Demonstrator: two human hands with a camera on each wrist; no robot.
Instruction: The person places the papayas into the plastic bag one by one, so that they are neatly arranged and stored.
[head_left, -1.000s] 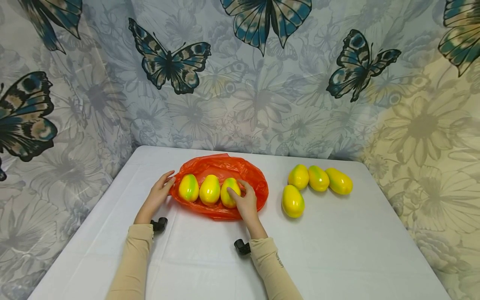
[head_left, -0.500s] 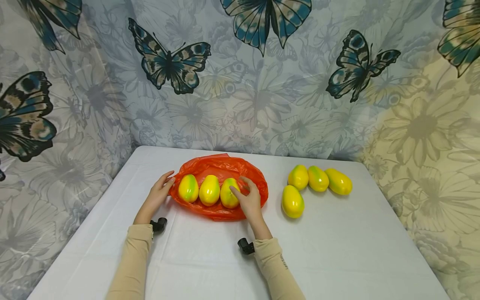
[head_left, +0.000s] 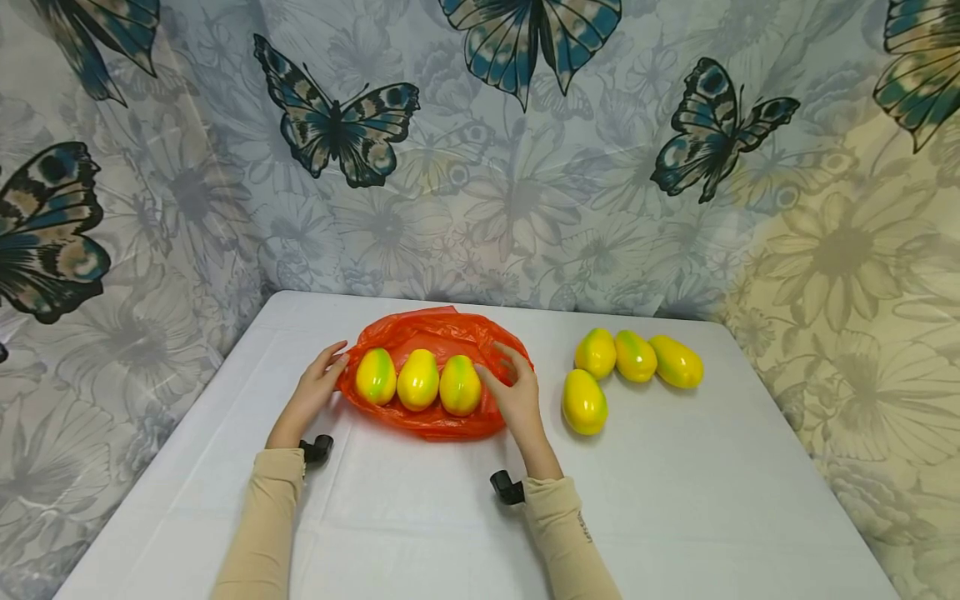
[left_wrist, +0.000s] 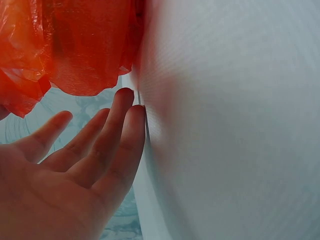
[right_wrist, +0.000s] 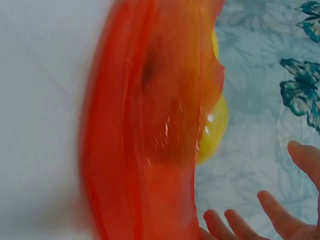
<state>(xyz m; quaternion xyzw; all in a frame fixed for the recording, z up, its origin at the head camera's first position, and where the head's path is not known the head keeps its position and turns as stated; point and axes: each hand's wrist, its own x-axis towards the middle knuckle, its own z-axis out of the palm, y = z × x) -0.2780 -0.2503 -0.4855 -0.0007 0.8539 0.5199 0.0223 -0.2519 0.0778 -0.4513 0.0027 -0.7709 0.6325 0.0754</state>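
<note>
Hands rest on either side of the orange bag (head_left: pixel 438 333) on the white surface (head_left: pixel 675 500). Your left hand (head_left: pixel 315 392) touches its left edge, fingers straight. Your right hand (head_left: pixel 517 396) hovers spread beside the nearest of three mangoes (head_left: pixel 460 385) between them. Four more mangoes (head_left: pixel 585 402) lie right of it. Steady the bag's edge when moving fruit.

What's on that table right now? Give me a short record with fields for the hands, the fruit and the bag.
Left hand: open, fingertips at the left edge of the orange bag
Right hand: open, at the bag's right side, beside the nearest fruit
Fruit in the bag: three yellow-green pieces in a row
Fruit outside: four pieces on the white table, to the right
Backdrop: butterfly-print cloth
</note>
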